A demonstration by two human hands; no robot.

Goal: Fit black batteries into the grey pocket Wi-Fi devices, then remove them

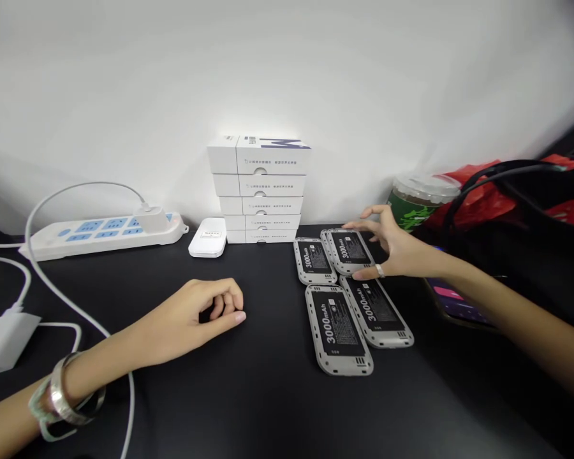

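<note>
My left hand (198, 319) rests on the black table, fingers curled and apart from the thumb, holding nothing. My right hand (382, 245) reaches over the back right battery unit (349, 247), thumb near its front edge and fingers spread toward its back edge; whether the fingertips touch it is unclear. That unit overlaps another beneath it. Around it lie a back left unit (314, 260), a front left unit (339, 328) and a front right unit (377, 312), all grey-framed with black labels reading 3000mAh.
Several white boxes (270, 207) are stacked against the wall. Beside them lies a small white device (208, 238). A power strip (105, 234), white cables and a white adapter (7, 341) are left. A lidded cup (418, 197), phone (459, 303) and red bag (481, 201) are right.
</note>
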